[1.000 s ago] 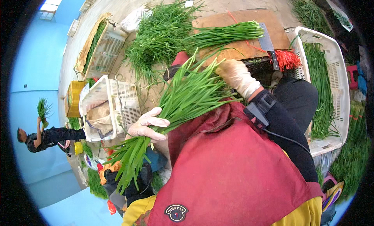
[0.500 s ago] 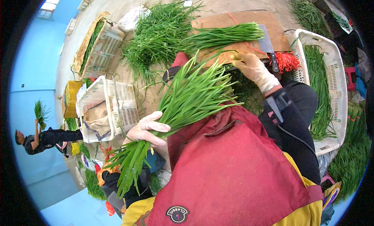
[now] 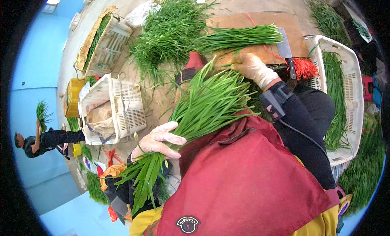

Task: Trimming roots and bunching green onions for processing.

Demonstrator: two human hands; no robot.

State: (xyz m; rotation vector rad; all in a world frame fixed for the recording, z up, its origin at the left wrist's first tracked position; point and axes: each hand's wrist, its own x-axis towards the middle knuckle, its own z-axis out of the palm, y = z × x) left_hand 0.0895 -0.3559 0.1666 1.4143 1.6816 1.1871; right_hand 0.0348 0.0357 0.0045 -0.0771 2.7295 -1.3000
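A loose bunch of garlic chives (image 3: 211, 100) lies slanted over my lap, cut ends to the right. My left hand (image 3: 158, 142), in a thin white glove, is wrapped round it near the leafy end, whose blades hang down to the left. By the far right side of the bunch, my gloved right hand (image 3: 254, 69) has its fingers bent together, with a thin green strand at the fingertips. Beyond it, a second bunch of garlic chives (image 3: 243, 36) rests on a wooden board (image 3: 284, 20). A cleaver (image 3: 286, 49) lies at the board's right edge.
Red ties (image 3: 305, 68) hang beside the cleaver handle. At the right stands a white crate (image 3: 355, 102) holding chives. A chive heap (image 3: 166, 32) lies far left of the board. Another white crate (image 3: 132, 110) stands left. A person (image 3: 44, 140) farther left holds up a bunch.
My left hand and its bunch have moved slightly right. My right hand has shifted a little left, toward the bunch, and its fingers show more clearly.
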